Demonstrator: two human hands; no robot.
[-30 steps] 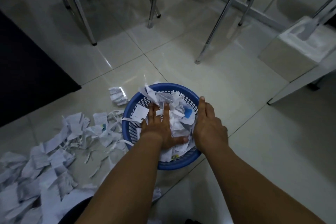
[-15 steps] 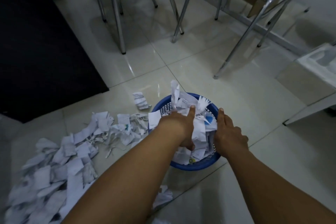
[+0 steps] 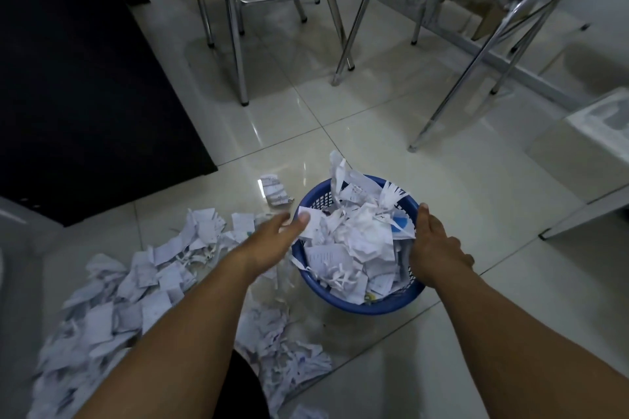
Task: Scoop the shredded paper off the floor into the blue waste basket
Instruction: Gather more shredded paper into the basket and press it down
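Between scoops: left hand (image 3: pixel 272 241) spread and empty beside the heaped blue waste basket (image 3: pixel 360 303), right hand (image 3: pixel 435 241) flat against its rim. Next probably means gathering the shredded paper (image 3: pixel 136 289) on the floor.

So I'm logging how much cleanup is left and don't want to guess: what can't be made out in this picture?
- Head view: the floor pile of shredded paper runs off the left and bottom edges, so its extent is unknown.
- The left forearm covers part of that pile.
- The blue waste basket is heaped, hiding its depth.
- The left hand is motion-blurred; its grip is unclear.
- Print on the scraps is too small to read.
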